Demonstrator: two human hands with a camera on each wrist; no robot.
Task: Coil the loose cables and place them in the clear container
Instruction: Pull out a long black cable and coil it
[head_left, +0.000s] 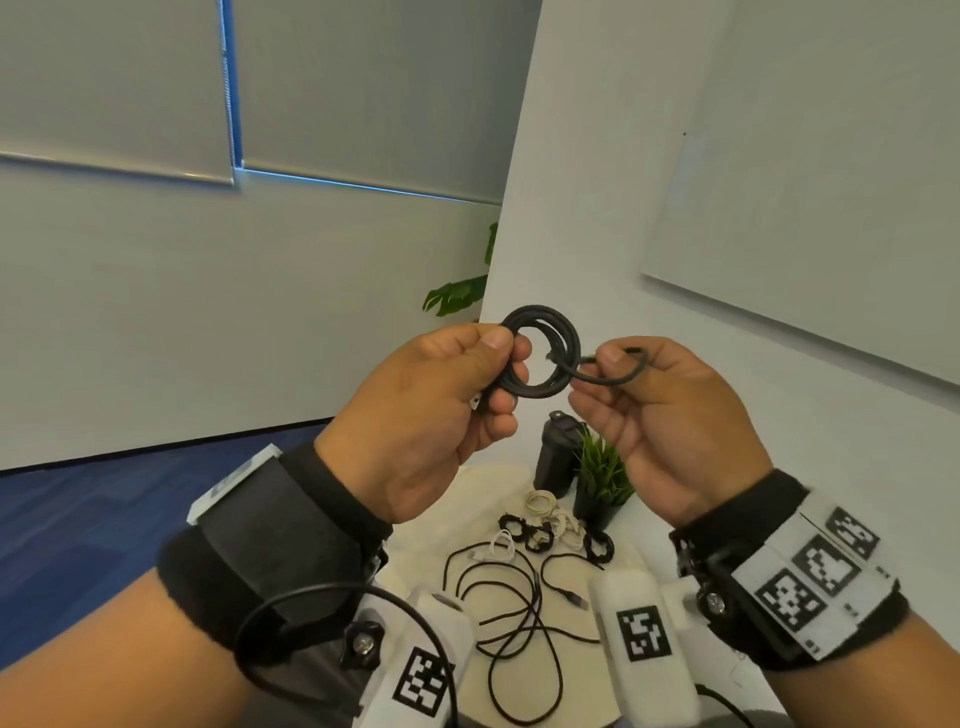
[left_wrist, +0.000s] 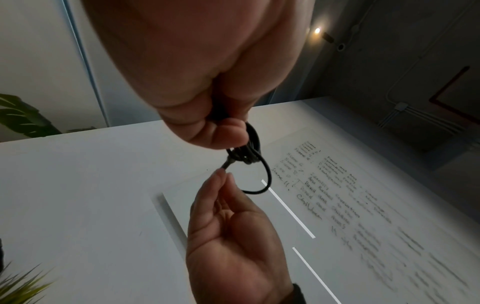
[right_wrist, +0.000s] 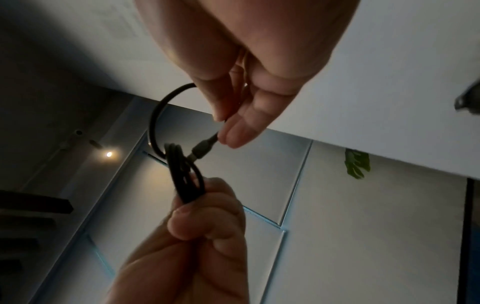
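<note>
**Holding a black coil in both hands**

Starting at the bottom of the head view, we see our 2 wrists strapped with black bands carrying black-and-white markers. Just above them, at frame centre, our left hand (head_left: 441, 410) curls its thumb and fingers around one side of the coiled black cable (head_left: 543, 353), keeping the loops stacked together. Our right hand (head_left: 660, 415) pinches the cable's free end between thumb and fingertips just right of the coil; in the right wrist view the plug (right_wrist: 201, 149) points into the loops, with a short arc of cable bowing out to the left.

Below the hands, lower centre of the frame, a loose black cable (head_left: 519, 618) sprawls in open curves over the round pale table (head_left: 483, 483). Beyond it lie several small coiled bundles (head_left: 550, 525), black and white. Farther back stand a dark bottle (head_left: 556, 452) and a small green potted plant (head_left: 602, 478). We cannot make out a clear container.
</note>
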